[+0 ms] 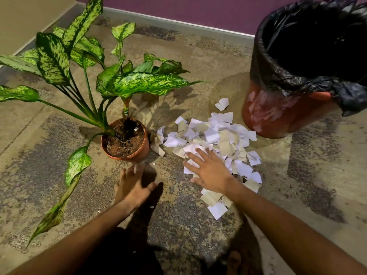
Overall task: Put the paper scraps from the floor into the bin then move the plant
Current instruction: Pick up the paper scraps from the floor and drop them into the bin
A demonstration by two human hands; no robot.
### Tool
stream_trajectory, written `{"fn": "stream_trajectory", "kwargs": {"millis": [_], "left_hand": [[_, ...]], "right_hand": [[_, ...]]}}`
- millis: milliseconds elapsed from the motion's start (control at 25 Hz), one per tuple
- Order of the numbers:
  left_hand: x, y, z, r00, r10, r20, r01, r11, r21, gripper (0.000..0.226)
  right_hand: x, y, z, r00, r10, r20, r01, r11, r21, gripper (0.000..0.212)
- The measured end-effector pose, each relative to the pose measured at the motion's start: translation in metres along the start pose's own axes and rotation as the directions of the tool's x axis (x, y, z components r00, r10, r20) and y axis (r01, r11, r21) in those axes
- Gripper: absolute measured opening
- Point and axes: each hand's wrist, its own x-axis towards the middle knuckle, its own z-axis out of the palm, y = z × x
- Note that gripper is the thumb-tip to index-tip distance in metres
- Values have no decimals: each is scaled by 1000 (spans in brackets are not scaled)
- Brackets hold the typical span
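One plant [83, 76] in one terracotta pot [139, 149], far left on the floor [59, 155]. Left hand [132, 187] near the pot's front, blurred, fingers spread, holding nothing. One heap of paper scraps [216, 139], too many to count, beside the pot. Right hand [208, 169] flat on the heap, fingers straight, gripping nothing. One red bin [278, 114] with black liner [278, 76], right.

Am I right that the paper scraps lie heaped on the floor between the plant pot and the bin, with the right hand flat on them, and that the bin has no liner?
Not quite. The head view shows the bin lined with a black bag folded over its rim. The rest holds: paper scraps heaped between plant pot and bin, right hand flat on them.
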Motion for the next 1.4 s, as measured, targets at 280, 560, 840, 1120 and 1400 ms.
{"fn": "stream_trajectory", "kwargs": {"millis": [280,560,840,1120,1400], "left_hand": [[-29,21,18,994,42,102,-46,998,44,109],[-11,80,29,958,280,-56,-283,958,-55,77],[-3,144,31,953,295,-69,-303,929,-211,30],[-21,181,-4,906,362,-221,-411,878,-245,6],[-71,295,-88,685,398,-611,-680,651,-339,22]], "right_hand": [[-43,36,-25,943,317,101,-329,935,131,105],[-26,17,-26,965,175,195,-191,979,67,54],[-39,16,-46,968,195,158,-215,969,123,44],[-78,45,-79,959,284,12,-282,943,175,52],[-125,111,-197,747,405,-528,-273,910,312,48]]}}
